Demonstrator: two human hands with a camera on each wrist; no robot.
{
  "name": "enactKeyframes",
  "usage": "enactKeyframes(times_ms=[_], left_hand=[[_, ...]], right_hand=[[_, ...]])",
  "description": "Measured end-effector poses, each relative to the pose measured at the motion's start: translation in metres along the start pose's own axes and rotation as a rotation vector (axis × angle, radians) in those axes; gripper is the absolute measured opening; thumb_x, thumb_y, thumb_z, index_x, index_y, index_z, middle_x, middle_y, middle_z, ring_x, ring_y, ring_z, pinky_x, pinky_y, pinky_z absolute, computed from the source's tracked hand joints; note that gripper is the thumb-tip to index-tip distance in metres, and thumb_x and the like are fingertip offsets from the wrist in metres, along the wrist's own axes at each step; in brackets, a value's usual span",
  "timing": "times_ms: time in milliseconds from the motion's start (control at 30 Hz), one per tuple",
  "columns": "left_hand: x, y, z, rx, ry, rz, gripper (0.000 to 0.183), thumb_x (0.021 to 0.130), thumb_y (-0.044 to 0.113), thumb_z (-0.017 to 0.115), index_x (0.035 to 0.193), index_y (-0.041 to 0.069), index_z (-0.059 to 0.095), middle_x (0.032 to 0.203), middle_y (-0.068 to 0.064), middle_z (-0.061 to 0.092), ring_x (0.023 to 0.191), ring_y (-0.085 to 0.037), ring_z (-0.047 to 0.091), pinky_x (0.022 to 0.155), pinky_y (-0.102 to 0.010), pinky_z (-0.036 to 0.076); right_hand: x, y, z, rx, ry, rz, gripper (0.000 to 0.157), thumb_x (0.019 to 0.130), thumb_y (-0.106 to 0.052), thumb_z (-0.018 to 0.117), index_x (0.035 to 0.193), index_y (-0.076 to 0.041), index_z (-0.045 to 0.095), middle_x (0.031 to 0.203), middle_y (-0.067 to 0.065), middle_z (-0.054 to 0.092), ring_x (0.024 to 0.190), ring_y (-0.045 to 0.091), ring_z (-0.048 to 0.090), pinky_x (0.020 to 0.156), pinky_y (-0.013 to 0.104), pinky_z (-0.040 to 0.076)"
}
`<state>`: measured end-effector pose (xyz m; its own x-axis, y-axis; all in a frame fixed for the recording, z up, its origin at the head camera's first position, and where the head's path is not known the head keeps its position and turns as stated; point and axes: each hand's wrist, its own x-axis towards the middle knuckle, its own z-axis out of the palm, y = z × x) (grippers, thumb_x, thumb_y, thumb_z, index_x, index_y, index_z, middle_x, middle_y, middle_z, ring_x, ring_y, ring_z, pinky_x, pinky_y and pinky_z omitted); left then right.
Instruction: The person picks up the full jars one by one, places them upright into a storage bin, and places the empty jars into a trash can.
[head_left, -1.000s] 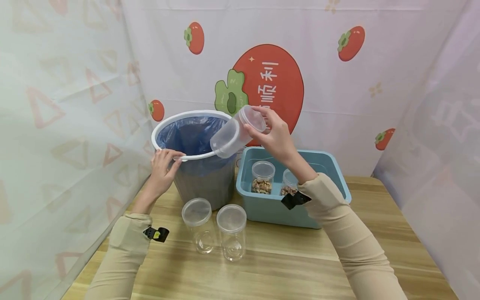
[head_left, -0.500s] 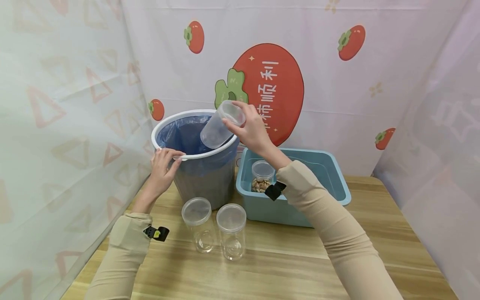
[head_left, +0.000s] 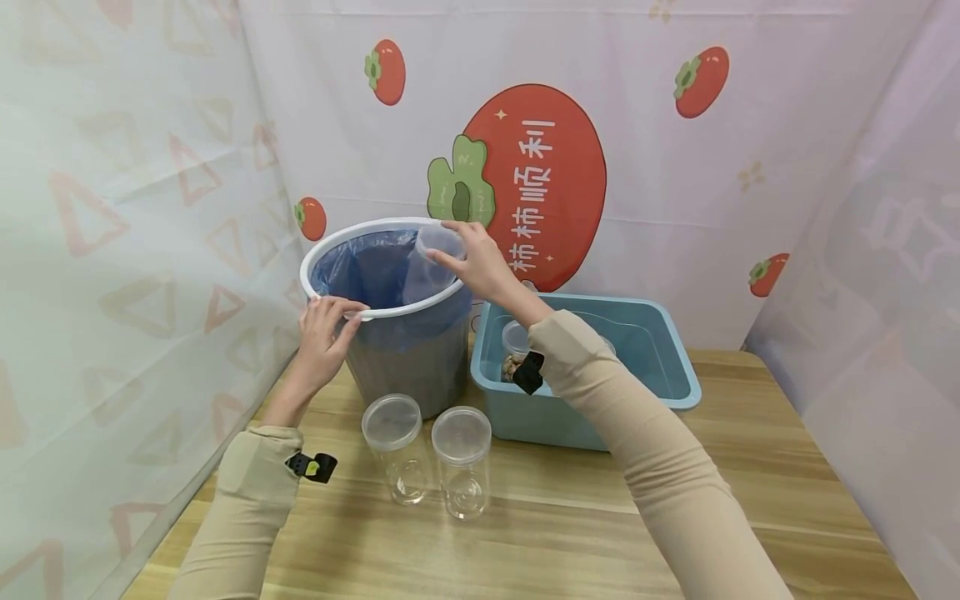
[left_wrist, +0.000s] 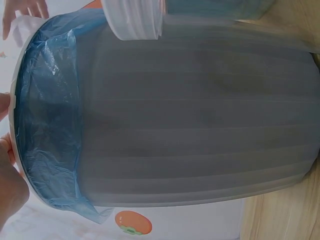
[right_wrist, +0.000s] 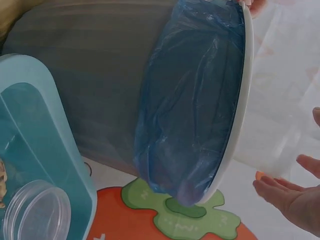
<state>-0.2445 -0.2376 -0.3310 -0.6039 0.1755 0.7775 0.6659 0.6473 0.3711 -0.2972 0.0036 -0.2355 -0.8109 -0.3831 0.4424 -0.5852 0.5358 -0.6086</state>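
My left hand (head_left: 324, 337) holds the white rim of a grey trash can (head_left: 412, 367) with its fingertips. A blue bag (left_wrist: 50, 115) lines the can and folds over its edge. At the can's right side, a clear lidded jar (head_left: 429, 271) is partly inside the mouth, with its lid up. My right hand (head_left: 480, 262) is at the jar's lid; in the right wrist view its fingers (right_wrist: 272, 192) are spread and the thumb is apart from the blurred jar. Two clear lidded jars, a left jar (head_left: 393, 425) and a right jar (head_left: 462, 442), stand in front of the can.
A blue-green bin (head_left: 660, 358) stands right of the can. In it is a jar of nuts (head_left: 514, 342), partly hidden by my right arm, and another jar behind the sleeve. A patterned cloth (head_left: 675, 208) backs the wooden table (head_left: 585, 533).
My right hand has moved left with the jar, from above the can's right rim to its mouth. The jar has turned more upright and sunk inside; the fingers have loosened. My left hand stays put.
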Motion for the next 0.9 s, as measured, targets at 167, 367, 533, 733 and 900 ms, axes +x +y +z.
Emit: enactKeyframes(times_ms=[167, 367, 533, 733, 900], left_hand=[[0.000, 0.000, 0.000, 0.003, -0.004, 0.000, 0.015, 0.082, 0.000, 0.052, 0.095, -0.001, 0.058, 0.094, -0.018, 0.048, 0.095, -0.036, 0.037, 0.090, -0.055, 0.014], [0.000, 0.000, -0.001, 0.001, -0.011, -0.010, 0.015, 0.082, 0.000, 0.052, 0.096, -0.001, 0.058, 0.094, -0.018, 0.048, 0.095, -0.036, 0.037, 0.090, -0.055, 0.014], [0.001, 0.000, -0.001, 0.000, -0.012, -0.013, 0.014, 0.082, 0.000, 0.052, 0.096, -0.001, 0.058, 0.095, -0.018, 0.048, 0.096, -0.036, 0.037, 0.090, -0.055, 0.014], [0.001, 0.000, -0.001, 0.003, -0.014, -0.017, 0.014, 0.082, 0.000, 0.052, 0.096, 0.000, 0.058, 0.095, -0.018, 0.048, 0.096, -0.036, 0.037, 0.091, -0.055, 0.013], [0.000, 0.000, -0.001, 0.006, -0.012, -0.023, 0.014, 0.083, 0.000, 0.052, 0.096, 0.000, 0.057, 0.094, -0.018, 0.048, 0.097, -0.036, 0.037, 0.091, -0.055, 0.013]], right_hand=[[-0.006, 0.002, 0.002, -0.008, -0.083, 0.039, 0.053, 0.086, -0.034, 0.056, 0.130, -0.010, 0.042, 0.132, 0.012, 0.036, 0.122, 0.023, 0.037, 0.097, 0.037, 0.033], [-0.023, 0.005, 0.004, -0.003, -0.130, -0.030, 0.041, 0.087, -0.027, 0.056, 0.122, -0.007, 0.050, 0.125, 0.012, 0.044, 0.117, 0.023, 0.041, 0.094, 0.036, 0.035], [-0.040, 0.009, 0.007, -0.017, -0.164, -0.098, 0.038, 0.086, -0.025, 0.057, 0.118, -0.005, 0.053, 0.120, 0.013, 0.049, 0.114, 0.023, 0.044, 0.092, 0.035, 0.037], [-0.060, 0.012, 0.010, -0.004, -0.202, -0.139, 0.035, 0.085, -0.021, 0.059, 0.115, -0.004, 0.054, 0.115, 0.012, 0.050, 0.111, 0.024, 0.047, 0.092, 0.036, 0.038], [-0.076, 0.014, 0.011, 0.010, -0.251, -0.151, 0.037, 0.085, -0.023, 0.058, 0.116, -0.004, 0.054, 0.115, 0.012, 0.050, 0.111, 0.025, 0.047, 0.091, 0.039, 0.038]])
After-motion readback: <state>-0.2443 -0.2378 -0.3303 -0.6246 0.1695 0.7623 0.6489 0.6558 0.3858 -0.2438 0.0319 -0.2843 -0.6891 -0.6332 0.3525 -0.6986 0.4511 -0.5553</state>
